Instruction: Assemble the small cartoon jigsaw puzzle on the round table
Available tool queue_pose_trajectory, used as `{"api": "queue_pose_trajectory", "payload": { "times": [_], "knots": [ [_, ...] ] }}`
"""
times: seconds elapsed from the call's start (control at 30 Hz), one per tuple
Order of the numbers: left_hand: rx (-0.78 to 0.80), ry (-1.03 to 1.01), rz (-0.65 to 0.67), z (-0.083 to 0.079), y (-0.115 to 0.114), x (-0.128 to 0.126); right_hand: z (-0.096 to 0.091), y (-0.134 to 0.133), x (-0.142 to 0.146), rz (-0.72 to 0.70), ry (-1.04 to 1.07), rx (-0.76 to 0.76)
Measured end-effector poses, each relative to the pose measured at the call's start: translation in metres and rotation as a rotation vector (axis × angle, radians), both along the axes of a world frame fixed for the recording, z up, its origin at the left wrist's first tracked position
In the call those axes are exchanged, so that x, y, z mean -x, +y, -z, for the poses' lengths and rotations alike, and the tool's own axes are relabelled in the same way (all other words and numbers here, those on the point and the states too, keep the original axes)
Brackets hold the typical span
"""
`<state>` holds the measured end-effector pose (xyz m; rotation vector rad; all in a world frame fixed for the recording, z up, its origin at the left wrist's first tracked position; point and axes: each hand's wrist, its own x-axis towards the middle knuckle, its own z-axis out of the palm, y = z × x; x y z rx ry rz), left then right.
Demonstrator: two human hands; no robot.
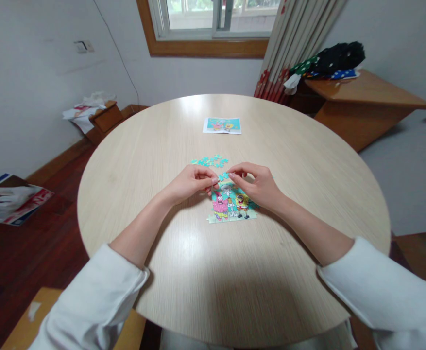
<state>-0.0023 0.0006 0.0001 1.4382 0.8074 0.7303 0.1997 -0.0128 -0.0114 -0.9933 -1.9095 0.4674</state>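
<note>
A partly joined jigsaw puzzle with a pink, a pale and a yellow cartoon figure lies flat on the table. Over its far edge, my left hand and my right hand face each other, fingertips pinched around a small turquoise puzzle piece. The piece may be two joined ones; it is too small to tell. Fingers of both hands cover the puzzle's upper corners. Just beyond them lies a cluster of loose puzzle pieces, mostly turquoise.
A printed picture sheet with the same figures lies farther back on the round wooden table. Past the table's right edge stands a wooden cabinet with dark cloths on top. A plastic bag rests on the floor at left.
</note>
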Motion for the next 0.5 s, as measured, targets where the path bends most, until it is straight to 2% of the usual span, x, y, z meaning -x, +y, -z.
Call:
{"api": "queue_pose_trajectory", "payload": {
  "times": [0.5],
  "knots": [
    [-0.019, 0.007, 0.003, 0.0019, 0.0007, 0.0012, -0.0007, -0.0003, -0.0005, -0.009, -0.007, 0.027]
  ]
}}
